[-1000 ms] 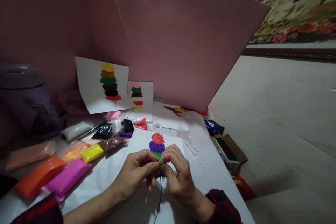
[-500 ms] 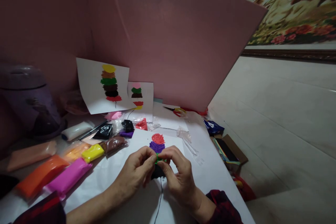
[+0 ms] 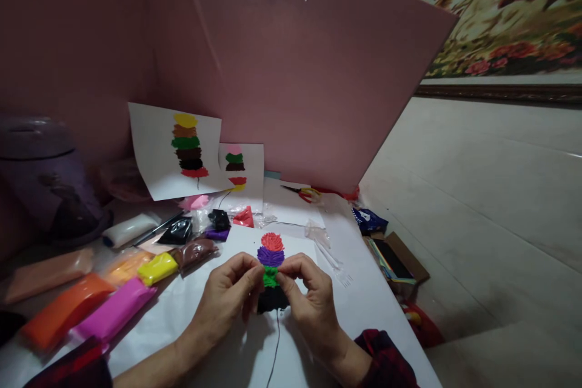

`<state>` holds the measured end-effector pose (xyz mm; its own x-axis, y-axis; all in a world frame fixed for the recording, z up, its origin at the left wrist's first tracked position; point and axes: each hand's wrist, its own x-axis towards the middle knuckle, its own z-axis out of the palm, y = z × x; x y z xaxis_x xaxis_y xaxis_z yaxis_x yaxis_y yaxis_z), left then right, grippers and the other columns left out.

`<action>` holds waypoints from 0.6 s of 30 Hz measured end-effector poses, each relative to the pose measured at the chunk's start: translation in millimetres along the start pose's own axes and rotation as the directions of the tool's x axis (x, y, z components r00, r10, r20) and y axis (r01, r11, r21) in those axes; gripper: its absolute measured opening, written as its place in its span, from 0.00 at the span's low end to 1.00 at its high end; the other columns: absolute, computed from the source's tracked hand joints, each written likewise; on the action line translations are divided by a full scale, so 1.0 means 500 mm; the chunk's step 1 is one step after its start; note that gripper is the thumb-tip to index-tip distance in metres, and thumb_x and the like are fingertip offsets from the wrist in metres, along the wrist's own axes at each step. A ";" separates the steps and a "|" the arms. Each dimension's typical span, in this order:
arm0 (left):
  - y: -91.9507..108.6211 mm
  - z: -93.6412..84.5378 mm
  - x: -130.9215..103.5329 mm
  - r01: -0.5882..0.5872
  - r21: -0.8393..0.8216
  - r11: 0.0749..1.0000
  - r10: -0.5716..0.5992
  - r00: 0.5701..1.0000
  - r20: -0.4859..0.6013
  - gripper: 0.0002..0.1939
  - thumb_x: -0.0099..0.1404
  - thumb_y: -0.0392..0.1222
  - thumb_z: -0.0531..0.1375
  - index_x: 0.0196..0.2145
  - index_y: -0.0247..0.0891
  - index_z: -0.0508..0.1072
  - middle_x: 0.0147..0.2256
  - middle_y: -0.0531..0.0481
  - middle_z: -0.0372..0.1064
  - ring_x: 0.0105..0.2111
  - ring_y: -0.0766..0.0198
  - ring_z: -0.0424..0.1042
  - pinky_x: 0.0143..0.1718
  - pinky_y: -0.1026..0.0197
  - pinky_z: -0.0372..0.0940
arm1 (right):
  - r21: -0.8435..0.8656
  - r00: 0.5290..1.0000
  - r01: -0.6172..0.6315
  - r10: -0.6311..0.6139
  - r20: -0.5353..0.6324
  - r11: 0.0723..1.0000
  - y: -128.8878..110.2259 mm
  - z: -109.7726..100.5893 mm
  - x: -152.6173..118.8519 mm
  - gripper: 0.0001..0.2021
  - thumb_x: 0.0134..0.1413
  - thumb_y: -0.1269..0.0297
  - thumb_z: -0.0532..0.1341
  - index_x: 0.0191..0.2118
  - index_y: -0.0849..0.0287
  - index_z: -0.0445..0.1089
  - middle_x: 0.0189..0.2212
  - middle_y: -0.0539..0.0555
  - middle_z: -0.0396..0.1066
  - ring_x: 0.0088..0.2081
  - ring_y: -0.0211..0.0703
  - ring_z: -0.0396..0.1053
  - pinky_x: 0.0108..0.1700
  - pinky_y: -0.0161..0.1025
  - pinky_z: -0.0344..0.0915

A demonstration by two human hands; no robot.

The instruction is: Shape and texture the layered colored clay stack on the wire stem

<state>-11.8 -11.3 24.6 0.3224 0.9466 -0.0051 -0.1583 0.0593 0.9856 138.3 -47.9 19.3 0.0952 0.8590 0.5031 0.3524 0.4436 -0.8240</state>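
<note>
Between my fingertips is a small piece of green modelling clay [image 3: 271, 277]. My left hand [image 3: 227, 297] pinches its left side with thumb and forefinger, and my right hand [image 3: 313, 303] pinches the right side. The piece is over a white sheet [image 3: 240, 239]; whether it touches the paper I cannot tell. On that sheet, a red clay round [image 3: 272, 242] sits above a purple clay band [image 3: 271, 256]. Below the green lies a black clay patch [image 3: 271, 300], partly hidden by my fingers, with a thin dark line [image 3: 276, 345] running down from it.
Bagged clay lies at left: orange [image 3: 66, 309], magenta [image 3: 116, 309], yellow [image 3: 157, 268] and brown [image 3: 195, 256]. Two sheets with coloured stacks, a larger [image 3: 154, 157] and a smaller [image 3: 254, 176], lean at the back. Scissors [image 3: 307, 194] and plastic forks [image 3: 334, 264] lie beyond my right hand.
My fingertips have parted slightly, so more of the green clay shows between them. Both hands keep their pinch. The whole view has shifted a little.
</note>
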 end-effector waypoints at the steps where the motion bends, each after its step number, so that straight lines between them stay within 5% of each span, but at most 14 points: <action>1: 0.003 0.000 -0.001 -0.012 0.014 1.000 0.013 1.000 -0.028 0.17 0.55 0.52 0.62 0.25 0.35 0.67 0.16 0.57 0.63 0.13 0.72 0.60 0.12 0.70 0.54 | -0.016 1.000 -0.009 0.009 -0.022 1.000 0.002 0.000 0.000 0.04 0.55 0.70 0.60 0.30 0.59 0.69 0.27 0.51 0.67 0.30 0.40 0.66 0.33 0.37 0.63; 9: 0.004 0.005 -0.011 0.039 0.086 0.996 -0.042 0.999 0.033 0.13 0.53 0.47 0.63 0.30 0.33 0.75 0.16 0.54 0.66 0.16 0.69 0.63 0.16 0.67 0.58 | 0.052 1.000 0.004 -0.005 0.020 0.999 0.005 0.004 0.001 0.03 0.54 0.71 0.60 0.30 0.59 0.70 0.28 0.51 0.68 0.30 0.40 0.67 0.32 0.36 0.65; 18: -0.002 0.000 -0.003 0.063 0.047 0.997 -0.066 0.995 0.070 0.14 0.52 0.48 0.65 0.28 0.34 0.71 0.18 0.54 0.67 0.18 0.68 0.64 0.15 0.68 0.58 | 0.138 0.994 -0.034 0.019 0.107 0.990 0.005 0.007 -0.002 0.07 0.59 0.70 0.56 0.34 0.58 0.71 0.30 0.52 0.67 0.25 0.35 0.65 0.27 0.34 0.64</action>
<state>-12.1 -12.8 23.6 0.3969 0.9160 -0.0583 -0.0940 0.1037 0.9902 136.0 -46.8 15.8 0.0015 0.8896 0.4568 0.2167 0.4457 -0.8686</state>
